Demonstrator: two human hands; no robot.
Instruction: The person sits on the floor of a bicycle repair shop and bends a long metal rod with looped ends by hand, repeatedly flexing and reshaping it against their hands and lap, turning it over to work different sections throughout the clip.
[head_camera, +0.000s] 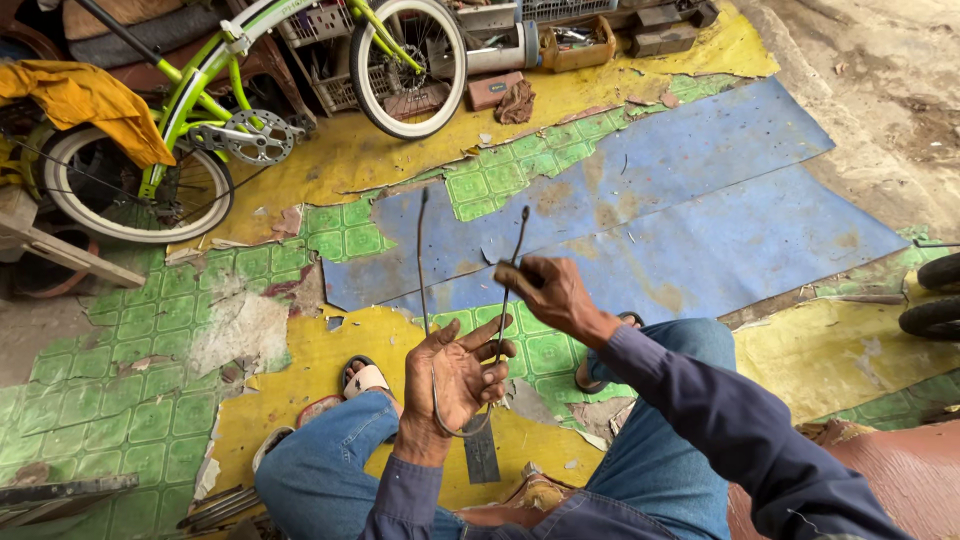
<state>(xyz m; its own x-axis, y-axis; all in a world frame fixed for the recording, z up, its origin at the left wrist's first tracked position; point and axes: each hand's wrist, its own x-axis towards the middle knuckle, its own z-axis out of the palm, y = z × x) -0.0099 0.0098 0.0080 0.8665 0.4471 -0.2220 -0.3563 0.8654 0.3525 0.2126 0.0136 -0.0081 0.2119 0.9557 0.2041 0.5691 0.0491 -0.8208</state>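
A thin dark cable is bent into a U shape, with both ends pointing up over the floor. My left hand has its palm up with the cable's bottom loop lying across it, fingers loosely curled around it. My right hand pinches the right strand of the cable just below its upper end. Both arms wear dark blue sleeves. My knees in blue jeans and my feet in sandals show below the hands.
A green bicycle stands at the back left with an orange cloth draped on it. Crates and boxes line the far wall. Worn blue, green and yellow floor sheets cover the ground. Tyres lie at the right.
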